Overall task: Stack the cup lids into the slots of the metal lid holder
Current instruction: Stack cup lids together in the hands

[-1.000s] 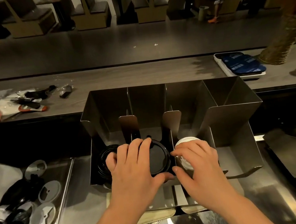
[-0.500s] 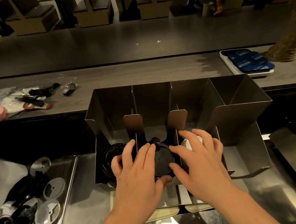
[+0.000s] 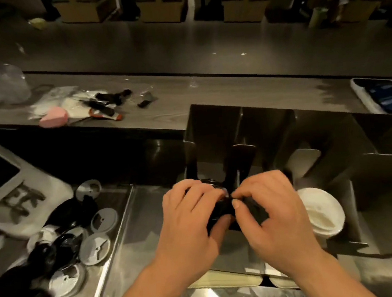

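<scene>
Both hands meet at the near mouth of the folded sheet-metal lid holder [image 3: 214, 125]. The left hand [image 3: 192, 220] curls its fingers over glossy round black lids [image 3: 221, 214] with the thumb beneath, and the right hand [image 3: 278, 217] pinches the same lids between thumb and bent forefinger, just in front of a flat upright divider; which slot they belong to cannot be told. Domed white lids [image 3: 320, 210] sit in the slot just right of the hands, and at the left, on the brushed steel counter [image 3: 130, 226], lie loose lids [image 3: 94, 248], flat grey discs among shiny black ones.

Dim room; dark glossy floor [image 3: 179, 37]; tan booth seats [image 3: 85, 8] along far side.
</scene>
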### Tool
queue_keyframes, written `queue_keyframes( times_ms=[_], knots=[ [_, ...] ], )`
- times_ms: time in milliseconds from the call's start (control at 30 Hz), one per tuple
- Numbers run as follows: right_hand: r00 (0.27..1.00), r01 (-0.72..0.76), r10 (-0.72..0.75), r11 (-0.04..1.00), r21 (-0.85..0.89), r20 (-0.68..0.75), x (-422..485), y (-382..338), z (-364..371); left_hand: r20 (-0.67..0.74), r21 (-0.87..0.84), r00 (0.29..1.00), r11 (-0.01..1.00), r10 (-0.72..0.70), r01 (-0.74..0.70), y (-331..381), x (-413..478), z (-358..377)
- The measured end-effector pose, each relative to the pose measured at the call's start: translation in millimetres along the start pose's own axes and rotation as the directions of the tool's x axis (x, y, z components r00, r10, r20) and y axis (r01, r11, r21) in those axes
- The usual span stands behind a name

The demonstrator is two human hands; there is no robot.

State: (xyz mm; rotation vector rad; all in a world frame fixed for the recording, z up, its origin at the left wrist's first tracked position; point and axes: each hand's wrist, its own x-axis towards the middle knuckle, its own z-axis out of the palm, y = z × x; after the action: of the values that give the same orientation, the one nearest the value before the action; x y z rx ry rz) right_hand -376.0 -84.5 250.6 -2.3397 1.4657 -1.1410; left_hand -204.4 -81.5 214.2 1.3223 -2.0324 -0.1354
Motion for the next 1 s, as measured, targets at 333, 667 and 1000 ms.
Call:
queue_keyframes(
  times_ms=[333, 667, 1000],
  knots=[
    [0.851, -0.046, -0.163, 0.924, 0.381, 0.499, 35, -101, 186, -0.011, -0.166, 0.835, 0.825, -0.549, 0.540, -142, -103, -76],
    [0.419, -0.100, 0.128, 0.991, -0.094, 0.899, 9, -111, 397, 0.015, 0.493, 0.337, 0.300, -0.942, 0.817, -290, -262, -61],
    [0.500, -0.394, 0.359, 0.905, -0.161, 0.788, 19, -184, 469, -0.027, 0.389, 0.244, 0.215, -0.969, 0.896, -340, -327, -49]
  ],
)
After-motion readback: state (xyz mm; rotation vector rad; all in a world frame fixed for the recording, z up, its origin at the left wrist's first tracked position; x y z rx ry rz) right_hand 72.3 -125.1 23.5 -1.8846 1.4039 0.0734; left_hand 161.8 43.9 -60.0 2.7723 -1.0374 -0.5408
